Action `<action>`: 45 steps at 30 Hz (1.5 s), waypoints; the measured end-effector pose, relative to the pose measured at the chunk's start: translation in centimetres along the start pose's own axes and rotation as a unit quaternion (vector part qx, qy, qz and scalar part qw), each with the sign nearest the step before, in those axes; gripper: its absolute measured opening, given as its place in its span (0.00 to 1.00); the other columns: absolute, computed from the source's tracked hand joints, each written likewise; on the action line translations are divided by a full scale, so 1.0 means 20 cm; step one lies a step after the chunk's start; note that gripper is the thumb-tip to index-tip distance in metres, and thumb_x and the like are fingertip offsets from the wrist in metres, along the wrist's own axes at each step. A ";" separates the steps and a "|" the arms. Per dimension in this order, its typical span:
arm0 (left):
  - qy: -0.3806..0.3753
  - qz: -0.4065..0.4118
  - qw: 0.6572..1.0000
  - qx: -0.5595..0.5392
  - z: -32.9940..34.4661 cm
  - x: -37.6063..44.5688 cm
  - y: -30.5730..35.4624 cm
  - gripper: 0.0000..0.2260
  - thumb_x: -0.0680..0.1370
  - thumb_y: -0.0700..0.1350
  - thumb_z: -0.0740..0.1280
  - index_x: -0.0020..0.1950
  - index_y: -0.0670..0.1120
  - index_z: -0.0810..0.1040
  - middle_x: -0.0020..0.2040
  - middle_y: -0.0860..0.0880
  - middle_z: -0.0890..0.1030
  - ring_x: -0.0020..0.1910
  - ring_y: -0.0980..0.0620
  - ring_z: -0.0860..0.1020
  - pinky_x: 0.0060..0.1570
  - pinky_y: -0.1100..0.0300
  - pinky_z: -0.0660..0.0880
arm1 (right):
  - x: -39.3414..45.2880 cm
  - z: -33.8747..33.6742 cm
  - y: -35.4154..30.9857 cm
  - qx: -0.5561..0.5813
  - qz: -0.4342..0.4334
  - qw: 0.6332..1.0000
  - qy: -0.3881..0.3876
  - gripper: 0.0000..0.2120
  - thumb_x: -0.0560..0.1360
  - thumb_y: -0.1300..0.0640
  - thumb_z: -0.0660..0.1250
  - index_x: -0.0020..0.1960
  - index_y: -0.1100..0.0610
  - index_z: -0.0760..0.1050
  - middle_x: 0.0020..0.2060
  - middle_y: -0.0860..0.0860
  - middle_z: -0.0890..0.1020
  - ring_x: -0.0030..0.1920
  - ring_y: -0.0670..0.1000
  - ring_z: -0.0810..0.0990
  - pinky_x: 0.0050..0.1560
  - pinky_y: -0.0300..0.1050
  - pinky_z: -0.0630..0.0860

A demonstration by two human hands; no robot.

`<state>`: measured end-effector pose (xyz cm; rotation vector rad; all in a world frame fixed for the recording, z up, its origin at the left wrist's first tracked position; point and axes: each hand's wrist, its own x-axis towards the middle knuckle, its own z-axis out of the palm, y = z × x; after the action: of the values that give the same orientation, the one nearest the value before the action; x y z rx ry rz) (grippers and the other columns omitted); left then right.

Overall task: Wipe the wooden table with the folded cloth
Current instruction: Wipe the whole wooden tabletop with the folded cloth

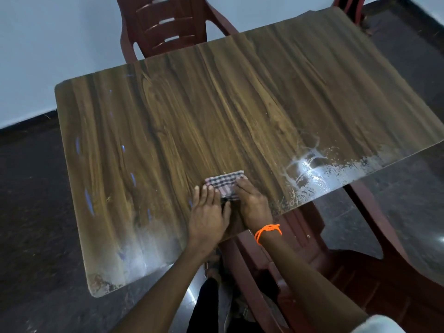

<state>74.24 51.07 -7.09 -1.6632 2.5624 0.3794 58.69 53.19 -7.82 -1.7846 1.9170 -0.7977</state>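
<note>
**Folded cloth pressed on desk near front edge**

No brand, label or legible writing is observed on any item.

One wooden desk is recorded, with a wet, glossy patch at its near right edge and pale smears at the near left corner. One folded cloth (checked, dark and light) lies flat on the desk close to the front edge, roughly midway along it. Two hands are laid on it. The left hand is placed with straight fingers touching the cloth's left side; its grip is open and flat. The right hand is pressed on the cloth's right side, fingers extended; whether any are curled under cannot be told. One orange thread band is worn on the right wrist.

Three dark red plastic chairs are counted: one behind the far edge, one at the near right, one at the top right corner, mostly cut off. The cloth's near portion is hidden beneath the hands.
</note>
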 end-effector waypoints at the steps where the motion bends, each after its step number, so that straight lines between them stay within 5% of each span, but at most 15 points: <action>1: -0.006 -0.004 1.000 0.002 0.01 -0.06 -0.02 0.28 0.84 0.56 0.52 0.74 0.37 0.71 0.74 0.39 0.73 0.78 0.43 0.65 0.81 0.46 0.48 | -0.05 0.01 -0.02 0.001 -0.012 1.000 -0.011 0.17 0.72 0.69 0.65 0.59 0.61 0.80 0.64 0.56 0.77 0.68 0.57 0.71 0.66 0.50 0.71; 8: 0.021 0.001 0.998 -0.052 0.14 -0.49 0.07 0.30 0.82 0.57 0.57 0.75 0.36 0.70 0.76 0.35 0.68 0.80 0.41 0.62 0.79 0.42 0.55 | -0.44 0.03 -0.05 -0.015 -0.021 1.000 -0.002 0.15 0.70 0.68 0.73 0.56 0.62 0.81 0.61 0.56 0.80 0.66 0.58 0.74 0.61 0.50 0.75; 12: 0.016 0.043 0.997 -0.059 0.17 -0.42 0.19 0.33 0.81 0.56 0.58 0.80 0.37 0.61 0.81 0.36 0.58 0.83 0.43 0.50 0.81 0.44 0.50 | -0.48 -0.04 0.02 -0.043 0.025 0.998 0.040 0.16 0.71 0.64 0.62 0.55 0.60 0.81 0.60 0.55 0.80 0.65 0.54 0.75 0.60 0.49 0.76; 17: -0.007 0.043 0.999 -0.008 0.13 -0.25 0.21 0.33 0.83 0.58 0.51 0.81 0.37 0.57 0.81 0.37 0.58 0.83 0.43 0.49 0.81 0.45 0.47 | -0.30 -0.08 0.06 -0.012 0.058 0.998 0.027 0.26 0.67 0.73 0.65 0.62 0.56 0.78 0.67 0.54 0.75 0.64 0.52 0.75 0.59 0.49 0.76; 25: -0.037 -0.054 0.998 -0.007 0.10 -0.48 0.04 0.35 0.84 0.57 0.51 0.82 0.35 0.49 0.81 0.33 0.50 0.82 0.39 0.45 0.80 0.44 0.43 | -0.28 0.05 -0.21 -0.023 -0.045 0.996 -0.068 0.23 0.67 0.64 0.61 0.60 0.61 0.79 0.64 0.59 0.77 0.67 0.61 0.71 0.64 0.56 0.72; 30: -0.027 -0.049 0.998 -0.037 0.15 -0.74 0.06 0.34 0.81 0.56 0.51 0.80 0.34 0.57 0.80 0.32 0.58 0.81 0.38 0.54 0.79 0.42 0.56 | -0.49 0.08 -0.23 -0.035 -0.077 0.994 -0.070 0.23 0.67 0.61 0.54 0.56 0.64 0.80 0.60 0.59 0.79 0.65 0.61 0.74 0.64 0.55 0.71; 37: -0.072 -0.036 0.996 -0.039 0.11 -0.64 0.20 0.35 0.84 0.59 0.48 0.82 0.36 0.47 0.82 0.34 0.46 0.82 0.40 0.41 0.80 0.44 0.44 | -0.46 -0.02 -0.11 -0.052 -0.001 0.997 -0.050 0.21 0.68 0.65 0.58 0.58 0.60 0.81 0.62 0.56 0.79 0.65 0.57 0.75 0.60 0.52 0.76; 40: -0.056 -0.058 0.996 -0.046 0.07 -0.50 0.12 0.35 0.84 0.59 0.49 0.82 0.36 0.48 0.82 0.35 0.48 0.83 0.42 0.43 0.80 0.46 0.41 | -0.30 0.03 -0.13 -0.041 0.009 0.998 -0.057 0.20 0.68 0.71 0.65 0.58 0.60 0.80 0.63 0.58 0.78 0.65 0.59 0.74 0.63 0.53 0.73; 45: -0.052 -0.093 0.994 -0.011 0.01 -0.44 -0.13 0.35 0.84 0.58 0.51 0.82 0.35 0.48 0.82 0.34 0.49 0.83 0.40 0.46 0.80 0.46 0.42 | -0.14 0.17 -0.33 -0.029 -0.046 0.994 -0.090 0.16 0.69 0.65 0.66 0.55 0.57 0.80 0.61 0.55 0.79 0.64 0.55 0.75 0.57 0.49 0.77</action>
<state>80.25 57.89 -6.14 -1.8193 2.3139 0.4683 66.19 55.30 -6.36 -1.9210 1.7689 -0.5947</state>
